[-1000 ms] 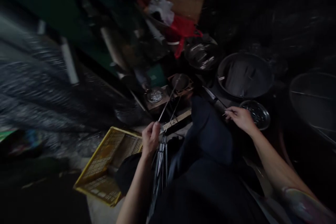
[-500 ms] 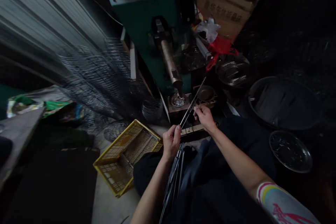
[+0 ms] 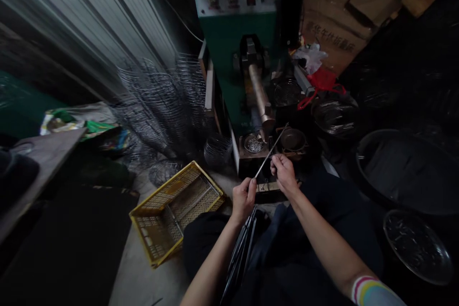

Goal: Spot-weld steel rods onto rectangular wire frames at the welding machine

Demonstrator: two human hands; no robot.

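Observation:
My left hand (image 3: 244, 198) is closed around the near end of a thin metal rod (image 3: 269, 153), which slants up and to the right. To the right of the rod, my right hand (image 3: 283, 172) is closed in a pinch; what it holds, if anything, is too small to tell. The rod's far end lies near a small round dish (image 3: 293, 139). Left of it, a dish of small metal bits (image 3: 254, 143) sits under the metal arm (image 3: 259, 93) of a green machine (image 3: 227, 48). Several long metal rods (image 3: 239, 251) lie below my left hand, over the lap.
A yellow crate (image 3: 158, 246) stands on the floor to the left. Wire coils or racks (image 3: 154, 100) are stacked behind it. At the right are a large dark basin (image 3: 409, 167), a clear-rimmed tray (image 3: 418, 246) and a red bag (image 3: 322, 80). Cardboard (image 3: 333, 28) leans behind.
The view has shifted, showing more of the machine's panel. My hands still sit close together, with the left on the rod; the rod's far end now lies nearer the small round dish.

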